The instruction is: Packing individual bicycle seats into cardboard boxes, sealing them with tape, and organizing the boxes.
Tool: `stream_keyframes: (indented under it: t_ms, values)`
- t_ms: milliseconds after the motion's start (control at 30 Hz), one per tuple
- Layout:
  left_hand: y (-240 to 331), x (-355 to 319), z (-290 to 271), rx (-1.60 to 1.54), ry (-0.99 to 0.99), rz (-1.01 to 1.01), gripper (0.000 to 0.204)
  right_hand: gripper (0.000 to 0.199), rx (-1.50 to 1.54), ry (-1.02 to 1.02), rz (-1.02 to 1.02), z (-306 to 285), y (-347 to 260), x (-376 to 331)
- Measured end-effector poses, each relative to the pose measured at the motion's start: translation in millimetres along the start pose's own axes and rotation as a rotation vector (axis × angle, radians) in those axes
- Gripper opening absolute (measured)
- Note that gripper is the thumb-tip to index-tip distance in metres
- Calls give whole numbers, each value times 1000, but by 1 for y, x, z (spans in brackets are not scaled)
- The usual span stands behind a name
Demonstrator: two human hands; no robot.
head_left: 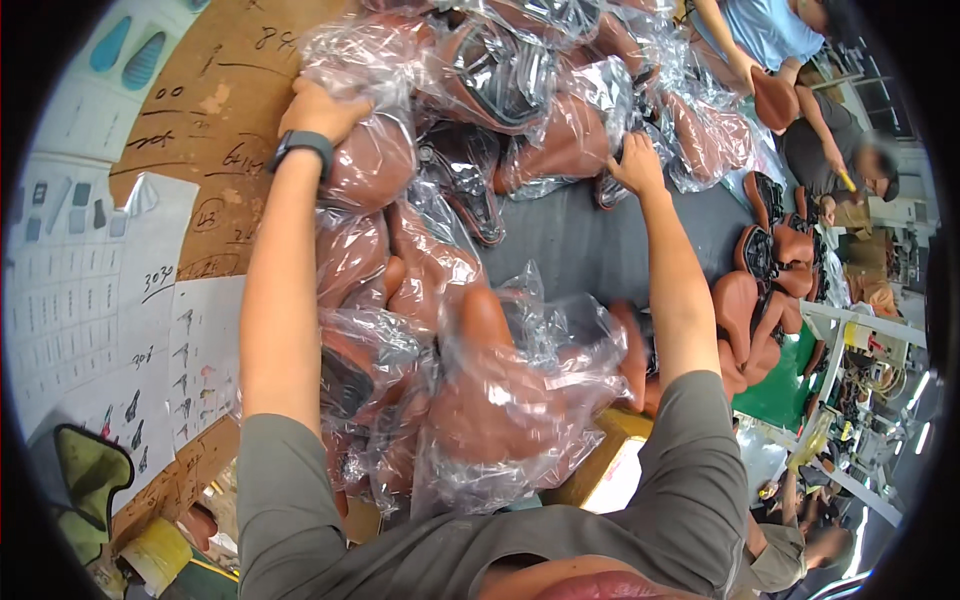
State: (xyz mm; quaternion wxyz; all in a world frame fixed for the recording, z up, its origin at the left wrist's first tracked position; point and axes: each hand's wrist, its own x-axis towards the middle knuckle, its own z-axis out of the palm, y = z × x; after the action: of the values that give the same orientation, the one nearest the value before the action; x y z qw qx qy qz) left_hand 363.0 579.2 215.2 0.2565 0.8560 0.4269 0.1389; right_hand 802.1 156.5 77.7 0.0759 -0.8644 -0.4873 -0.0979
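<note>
Brown bicycle saddles in clear plastic bags lie heaped on a dark surface (590,245) in front of me. At the far left, my left hand (325,112), with a dark band on its wrist, is closed on a bagged saddle (372,165). Farther right, my right hand (638,163) has its fingers bent at the edge of another bagged saddle (562,145), gripping its plastic. Between my arms, close to my body, rests a large bagged saddle (490,400). A saddle with its black underside up (495,75) lies in its bag between my hands, farther back.
Several unbagged brown saddles (735,310) are bunched at the right. A brown board (215,130) with handwriting and paper sheets (120,300) stands on the left. Beyond the pile at upper right, one person (765,30) has a hand at a brown saddle (775,98); another person (830,140) is nearby.
</note>
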Motion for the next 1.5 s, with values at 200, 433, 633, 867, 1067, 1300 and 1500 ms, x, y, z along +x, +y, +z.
stream_keyframes:
  t_ms: [200, 433, 633, 867, 1067, 1300, 1500]
  values:
    - [14, -77, -48, -501, -518, 284, 69, 95, -48, -318, 262, -13, -61, -67]
    - [80, -290, -44, -397, -1570, 779, 66, 71, 957, -550, 327, -268, -192, -196]
    - [61, -186, -81, -752, -1143, 389, 59, 56, 1229, -781, -523, -287, -193, -121]
    - [166, -57, 168, -485, 37, 392, 111, 101, 785, -63, 780, 18, -25, -5]
    - [148, -48, 154, -433, -119, 326, 92, 81, 1154, -156, 838, -36, -105, -59]
    - [42, -179, -86, -684, -498, 297, 77, 79, 880, 21, 452, -366, -232, -205]
    - [20, -220, -174, -677, -206, 60, 80, 50, 1071, -356, -60, -347, -228, -130]
